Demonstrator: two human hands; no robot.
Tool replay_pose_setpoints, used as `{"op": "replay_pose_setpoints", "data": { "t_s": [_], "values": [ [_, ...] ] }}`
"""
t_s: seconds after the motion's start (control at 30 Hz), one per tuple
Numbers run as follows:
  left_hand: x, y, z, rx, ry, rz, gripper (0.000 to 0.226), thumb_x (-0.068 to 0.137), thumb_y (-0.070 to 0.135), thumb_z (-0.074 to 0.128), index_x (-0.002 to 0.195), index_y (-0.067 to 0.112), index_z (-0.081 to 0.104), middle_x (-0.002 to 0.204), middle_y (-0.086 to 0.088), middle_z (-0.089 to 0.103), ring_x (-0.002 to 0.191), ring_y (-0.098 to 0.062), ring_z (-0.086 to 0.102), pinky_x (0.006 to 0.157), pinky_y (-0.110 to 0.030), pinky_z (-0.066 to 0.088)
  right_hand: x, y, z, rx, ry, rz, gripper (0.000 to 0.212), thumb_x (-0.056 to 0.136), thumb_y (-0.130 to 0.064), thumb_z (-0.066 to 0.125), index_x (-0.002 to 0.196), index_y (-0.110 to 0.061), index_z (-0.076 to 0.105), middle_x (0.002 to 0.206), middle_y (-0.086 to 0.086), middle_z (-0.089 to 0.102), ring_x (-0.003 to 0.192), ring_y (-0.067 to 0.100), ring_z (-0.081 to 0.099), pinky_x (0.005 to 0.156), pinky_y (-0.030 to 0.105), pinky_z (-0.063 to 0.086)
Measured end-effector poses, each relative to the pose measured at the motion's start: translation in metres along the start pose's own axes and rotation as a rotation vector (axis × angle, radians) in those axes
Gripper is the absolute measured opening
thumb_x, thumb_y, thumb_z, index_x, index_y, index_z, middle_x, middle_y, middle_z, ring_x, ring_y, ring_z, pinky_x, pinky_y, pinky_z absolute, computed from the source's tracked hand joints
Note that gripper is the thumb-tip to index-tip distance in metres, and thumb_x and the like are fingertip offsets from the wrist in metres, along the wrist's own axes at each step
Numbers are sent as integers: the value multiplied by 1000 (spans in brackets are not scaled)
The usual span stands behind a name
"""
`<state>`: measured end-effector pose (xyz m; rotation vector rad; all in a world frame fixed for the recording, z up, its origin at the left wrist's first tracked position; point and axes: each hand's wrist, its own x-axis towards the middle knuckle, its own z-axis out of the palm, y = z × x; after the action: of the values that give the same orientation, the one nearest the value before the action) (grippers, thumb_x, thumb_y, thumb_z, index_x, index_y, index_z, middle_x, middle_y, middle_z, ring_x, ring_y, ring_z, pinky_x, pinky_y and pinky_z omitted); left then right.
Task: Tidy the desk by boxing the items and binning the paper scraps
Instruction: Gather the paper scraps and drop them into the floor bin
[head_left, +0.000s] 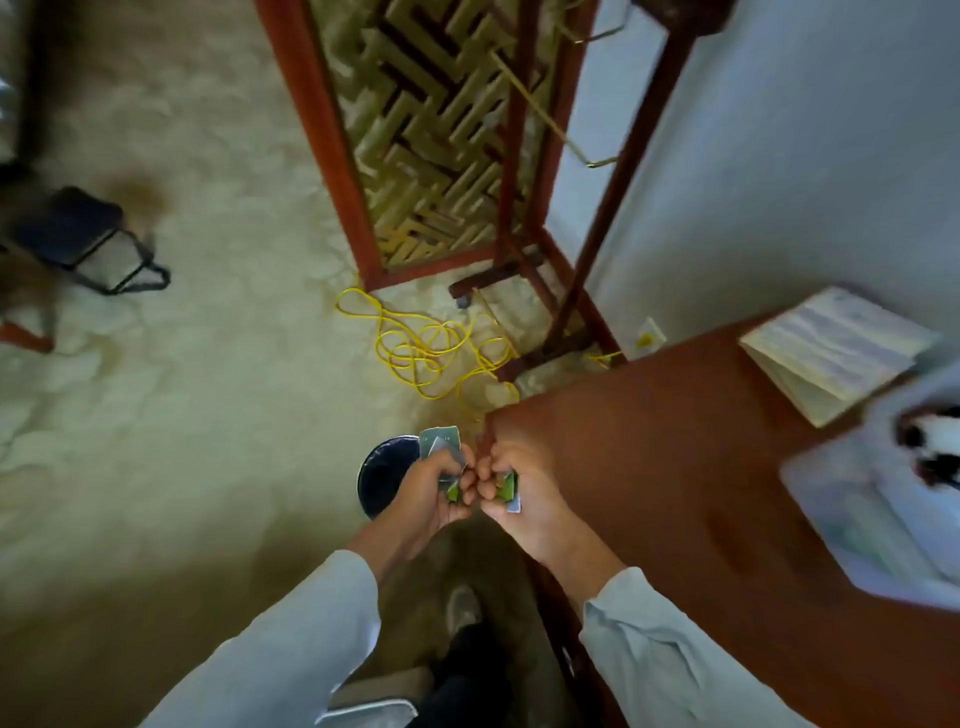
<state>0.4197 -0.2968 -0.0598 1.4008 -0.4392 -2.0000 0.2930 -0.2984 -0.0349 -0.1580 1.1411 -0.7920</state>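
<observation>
Both hands meet just off the desk's near-left corner, above the floor. My left hand (434, 491) grips green-and-grey paper scraps (440, 442), one piece sticking up above the fingers. My right hand (511, 488) pinches another green-and-blue paper scrap (509, 491). Knuckles of the two hands touch. A dark round bin (382, 478) stands on the floor right below and left of my left hand. On the desk's right edge lies a blurred white box (872, 499) with dark items inside.
The brown desk (675, 467) fills the right side, with an open notebook (831, 353) at its far end. A yellow cable (431, 353) lies coiled on the floor by a red wooden lattice screen (415, 156). A dark stool (78, 234) stands far left.
</observation>
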Motion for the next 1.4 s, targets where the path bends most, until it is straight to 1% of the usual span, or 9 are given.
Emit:
{"op": "replay_pose_setpoints", "data": {
  "t_s": [0.17,0.6,0.83,0.93,1.0,1.07,1.13,1.23,1.4],
  "values": [
    [44,2,-73,-74,122,-16,23,80,2,37,65,12,51,57,-6,43,50,-15,43,53,-25,37,74,22,40,22,-1,121,28,82,8,29,65,-8,43,57,9,45,41,16,47,44,27,37],
    [223,-105,-219,-266,463,-275,27,97,8,39,86,12,63,65,-3,48,56,-14,46,53,-24,41,312,147,-18,-49,324,298,26,92,8,46,107,-5,64,91,10,68,83,18,64,72,30,51],
    [298,-152,-256,-184,492,-374,25,97,6,42,102,14,65,76,-4,54,67,-15,53,65,-26,51,400,204,-44,-57,335,355,14,93,-1,53,86,-9,61,79,5,60,71,14,56,70,25,48],
    [309,-161,-261,-193,474,-391,25,94,8,50,118,12,56,96,-4,57,82,-16,55,78,-33,50,411,208,-46,-38,301,404,14,94,-24,52,86,-15,59,90,1,61,86,15,57,83,30,45],
    [313,-165,-261,-244,464,-395,22,95,13,47,116,20,50,92,4,52,80,-11,50,72,-32,43,409,205,-50,-104,310,429,29,92,-38,51,114,-21,59,130,-2,55,127,20,44,110,46,31],
    [313,-168,-258,-284,499,-405,17,97,13,43,104,25,53,90,6,51,79,-11,48,72,-31,40,406,202,-55,-134,342,422,48,92,-44,51,136,-25,48,151,-4,36,143,24,25,115,54,20],
    [308,-168,-256,-282,552,-406,22,98,12,40,90,27,53,92,6,51,82,-13,48,86,-33,39,401,198,-57,-142,362,399,50,92,-42,52,138,-24,46,153,-3,34,143,26,26,112,54,23],
    [299,-168,-251,-266,580,-379,34,99,11,40,125,26,55,126,-2,51,120,-22,47,106,-43,34,385,193,-59,-154,381,366,35,93,-37,52,125,-23,52,147,-1,42,136,25,38,107,50,33],
    [265,-160,-232,-219,597,-304,31,100,8,42,117,25,60,127,-6,58,119,-21,55,97,-42,49,345,187,-59,-196,373,311,20,95,-28,51,113,-22,57,136,1,55,124,19,53,98,42,46]
  ]
}}
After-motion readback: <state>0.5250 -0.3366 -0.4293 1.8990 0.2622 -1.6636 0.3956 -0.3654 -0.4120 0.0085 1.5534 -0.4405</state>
